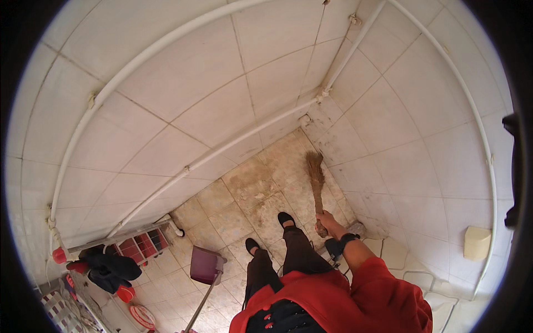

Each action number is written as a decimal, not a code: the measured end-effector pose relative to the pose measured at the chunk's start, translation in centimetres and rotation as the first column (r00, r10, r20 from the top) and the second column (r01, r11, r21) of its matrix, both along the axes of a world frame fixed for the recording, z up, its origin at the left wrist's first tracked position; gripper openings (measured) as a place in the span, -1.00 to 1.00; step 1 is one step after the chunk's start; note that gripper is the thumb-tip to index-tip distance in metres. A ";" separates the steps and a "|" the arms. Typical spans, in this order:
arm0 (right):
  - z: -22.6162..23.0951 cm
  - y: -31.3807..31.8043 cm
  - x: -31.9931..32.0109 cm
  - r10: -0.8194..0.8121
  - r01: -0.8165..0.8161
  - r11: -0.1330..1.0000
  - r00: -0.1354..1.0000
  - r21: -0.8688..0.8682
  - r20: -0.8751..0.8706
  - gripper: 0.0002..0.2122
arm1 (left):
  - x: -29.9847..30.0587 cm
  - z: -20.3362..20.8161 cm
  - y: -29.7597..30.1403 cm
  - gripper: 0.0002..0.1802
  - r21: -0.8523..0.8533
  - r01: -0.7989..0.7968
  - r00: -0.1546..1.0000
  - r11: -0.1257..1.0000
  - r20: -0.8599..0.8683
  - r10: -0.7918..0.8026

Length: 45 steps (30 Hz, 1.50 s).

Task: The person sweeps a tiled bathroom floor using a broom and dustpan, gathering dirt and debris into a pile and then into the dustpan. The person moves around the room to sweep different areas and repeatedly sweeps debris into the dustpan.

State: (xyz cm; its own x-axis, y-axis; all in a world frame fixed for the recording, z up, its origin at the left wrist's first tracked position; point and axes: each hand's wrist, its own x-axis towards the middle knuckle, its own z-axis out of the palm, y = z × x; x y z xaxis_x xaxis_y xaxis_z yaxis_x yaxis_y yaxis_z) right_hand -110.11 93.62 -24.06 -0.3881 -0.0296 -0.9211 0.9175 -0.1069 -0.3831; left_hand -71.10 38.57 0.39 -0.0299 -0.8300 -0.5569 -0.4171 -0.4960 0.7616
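My right hand is wrapped round the handle end of a short brown straw broom. The broom's bristles point away from me, toward the far corner where the two tiled walls meet. A purple dustpan with a long metal handle stands to the left of my feet. That handle runs down to the lower edge of the view, where a sliver of my left hand shows at its end. Most of the left hand lies outside the picture.
Stained beige floor tiles stretch ahead of my black shoes. White pipes run along both walls. At the left stand a rack with dark clothing and a red container. A cream box hangs on the right wall.
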 end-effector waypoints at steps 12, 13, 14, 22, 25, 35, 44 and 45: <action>3.6 5.1 -8.4 -0.007 0.012 0.998 0.997 0.067 -0.081 -0.64 | -7.9 4.4 6.3 -0.59 -0.042 -0.001 0.999 0.999 0.032 0.002; 2.8 4.1 -10.4 -0.031 0.036 0.995 0.998 0.091 -0.057 -0.68 | -8.2 4.4 6.7 -0.59 -0.039 -0.007 1.000 0.999 0.024 0.007; 2.0 2.8 -11.7 -0.010 0.009 1.000 0.999 -0.027 -0.034 -0.73 | -8.5 4.4 6.9 -0.59 -0.031 -0.001 1.000 1.000 0.022 0.002; 5.0 5.6 -9.5 0.022 -0.020 0.999 0.999 0.051 -0.044 -0.62 | -9.6 6.0 9.4 -0.58 0.043 0.008 0.999 0.999 -0.051 -0.006; 4.3 6.3 -11.6 -0.095 0.096 0.995 0.993 0.011 -0.073 -0.63 | -11.4 6.3 10.7 -0.58 -0.021 -0.109 0.994 0.994 0.028 0.110; 1.7 -0.9 -13.4 0.213 -0.210 0.977 0.975 0.050 -0.065 -0.46 | -10.4 7.8 13.6 -0.60 0.006 -0.065 0.997 0.998 0.034 0.064; -2.1 -1.2 -15.7 0.145 -0.146 0.989 0.988 -0.025 -0.061 -0.82 | -4.6 6.0 14.4 -0.45 0.014 -0.104 0.993 0.995 0.057 0.103; -3.3 -3.1 -15.6 0.271 -0.270 0.962 0.963 0.034 -0.003 -0.81 | -4.3 5.9 14.4 -0.44 0.000 -0.118 0.990 0.993 0.077 0.118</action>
